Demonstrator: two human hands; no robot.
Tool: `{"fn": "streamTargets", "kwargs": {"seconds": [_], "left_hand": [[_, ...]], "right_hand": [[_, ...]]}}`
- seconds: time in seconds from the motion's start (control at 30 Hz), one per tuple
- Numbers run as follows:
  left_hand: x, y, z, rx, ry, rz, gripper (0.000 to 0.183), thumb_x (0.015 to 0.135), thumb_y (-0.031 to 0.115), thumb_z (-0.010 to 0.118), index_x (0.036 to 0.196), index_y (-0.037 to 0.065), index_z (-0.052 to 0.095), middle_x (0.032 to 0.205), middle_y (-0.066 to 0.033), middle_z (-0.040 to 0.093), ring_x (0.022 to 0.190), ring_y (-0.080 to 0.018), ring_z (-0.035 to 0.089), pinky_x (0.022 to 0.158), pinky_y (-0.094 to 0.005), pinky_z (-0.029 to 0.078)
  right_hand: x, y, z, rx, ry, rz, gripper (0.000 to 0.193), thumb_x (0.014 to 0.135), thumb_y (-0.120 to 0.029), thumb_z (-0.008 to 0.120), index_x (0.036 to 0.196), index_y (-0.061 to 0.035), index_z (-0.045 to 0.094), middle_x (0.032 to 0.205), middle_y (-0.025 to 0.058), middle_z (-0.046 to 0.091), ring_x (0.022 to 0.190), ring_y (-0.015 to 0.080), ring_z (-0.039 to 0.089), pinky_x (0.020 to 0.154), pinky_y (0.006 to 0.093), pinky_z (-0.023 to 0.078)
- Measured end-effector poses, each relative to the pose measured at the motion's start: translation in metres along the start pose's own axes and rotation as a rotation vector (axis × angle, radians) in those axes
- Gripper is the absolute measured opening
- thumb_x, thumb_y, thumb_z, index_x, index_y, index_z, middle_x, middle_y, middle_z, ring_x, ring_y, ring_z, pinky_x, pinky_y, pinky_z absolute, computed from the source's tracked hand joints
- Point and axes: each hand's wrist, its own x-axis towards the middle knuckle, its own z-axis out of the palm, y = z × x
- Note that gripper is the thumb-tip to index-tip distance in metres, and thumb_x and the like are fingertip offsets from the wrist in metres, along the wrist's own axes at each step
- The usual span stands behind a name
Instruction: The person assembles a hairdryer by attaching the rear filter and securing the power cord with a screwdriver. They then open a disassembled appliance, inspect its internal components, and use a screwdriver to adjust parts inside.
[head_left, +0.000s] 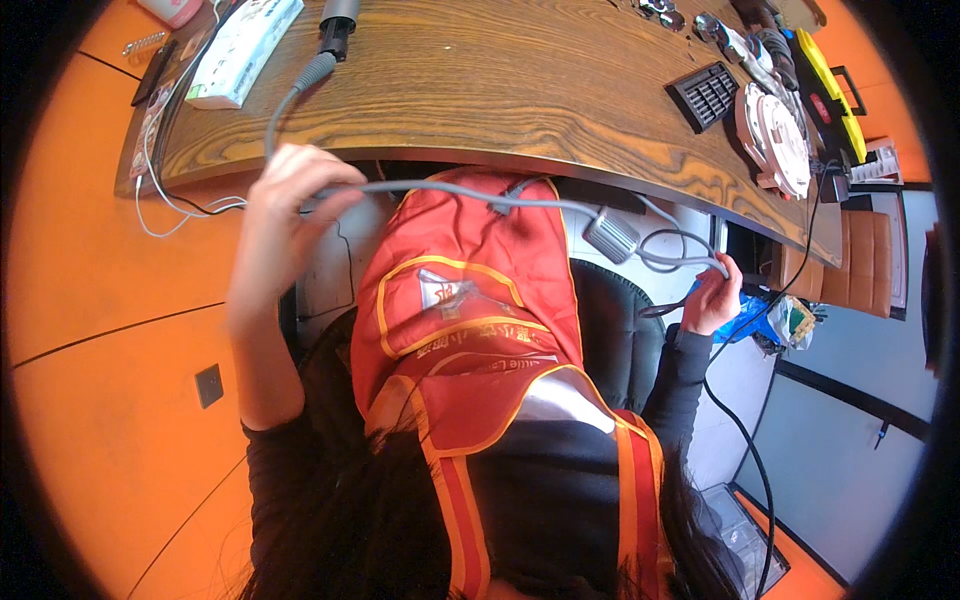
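My left hand [292, 205], a little blurred, is up near the table's front edge at the left, its fingers curled around a grey cable [450, 188]. The cable drops from a dark grey cylindrical handle [340, 22] lying on the table. From my left hand it runs across above my lap to a ribbed grey cylinder [611, 236] that hangs in the air. Beyond that cylinder it loops toward my right hand [715, 297], whose fingers are closed on the cable's far length. A dark plug [508, 197] shows behind the cable, over my red apron [465, 270].
On the wooden table [500, 80] stand a tissue pack [243, 55] at the left, and a black bit case [703, 96] and a white round appliance part [772, 140] at the right. A yellow and black toolbox [830, 95] is beyond them. A black cord [745, 430] hangs at the right.
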Motion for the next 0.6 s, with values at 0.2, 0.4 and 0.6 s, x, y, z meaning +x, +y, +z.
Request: {"fn": "streamTargets", "kwargs": {"seconds": [0.2,0.4,0.6], "left_hand": [[-0.011,0.056,0.028,0.247,0.177,-0.091,0.04,0.067,0.009,0.071,0.105,0.003,0.058,0.111,-0.0121,0.055,0.105,-0.0297,0.05,0.088,-0.0369,0.039],[0.009,0.111,0.107,-0.198,-0.487,0.372,0.077,0.065,0.032,0.072,0.129,0.004,0.042,0.134,-0.0098,0.04,0.134,-0.032,0.021,0.106,-0.0515,0.021],[-0.006,0.105,0.132,-0.266,-0.447,0.486,0.068,0.066,0.036,0.073,0.123,0.008,0.048,0.131,-0.0058,0.043,0.131,-0.0306,0.027,0.106,-0.0567,0.018]], "right_hand": [[-0.002,-0.045,-0.002,0.399,0.072,0.08,0.024,0.095,-0.022,0.045,0.102,0.0004,0.051,0.059,0.0065,0.052,0.049,0.0102,0.049,0.047,0.0217,0.04],[0.008,-0.114,0.011,0.343,0.03,-0.166,0.027,0.096,-0.023,0.043,0.095,0.0033,0.05,0.053,0.0077,0.047,0.044,0.0135,0.049,0.043,0.0271,0.045],[0.018,-0.135,0.0,0.284,0.068,0.017,0.031,0.096,-0.029,0.041,0.095,0.0013,0.049,0.05,0.0059,0.045,0.042,0.0117,0.046,0.041,0.0255,0.043]]}}
